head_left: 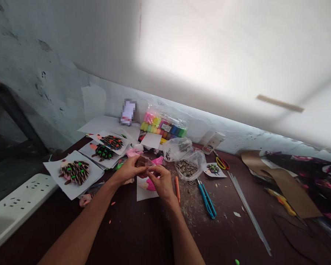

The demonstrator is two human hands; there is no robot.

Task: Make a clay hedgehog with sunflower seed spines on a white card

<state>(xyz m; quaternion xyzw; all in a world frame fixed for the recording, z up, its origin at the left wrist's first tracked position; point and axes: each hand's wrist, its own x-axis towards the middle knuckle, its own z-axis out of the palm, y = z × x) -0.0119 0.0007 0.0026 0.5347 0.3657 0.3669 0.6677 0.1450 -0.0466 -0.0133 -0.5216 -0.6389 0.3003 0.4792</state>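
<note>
Both hands meet near the middle of the table, over a white card (141, 194) with a pink clay shape (151, 185) on it. My left hand (129, 170) pinches a thin clear plastic wrapper (146, 164) with something brown in it. From the other side, my right hand (161, 182) has its fingers closed at the wrapper's edge. Bright pink clay (157, 161) shows just behind the fingers. Right of my right hand lies an orange stick-shaped tool (177, 189). A plastic bag of striped seeds (187, 168) lies open beyond it.
Cards with seed-covered hedgehog figures (75, 173) lie at the left by a power strip (19, 206). Colored clay packs (164, 127) stand by the wall. Blue-handled scissors (206, 200), red-yellow scissors (222, 162), clear sticks (249, 211) and a yellow tool (281, 202) lie at the right.
</note>
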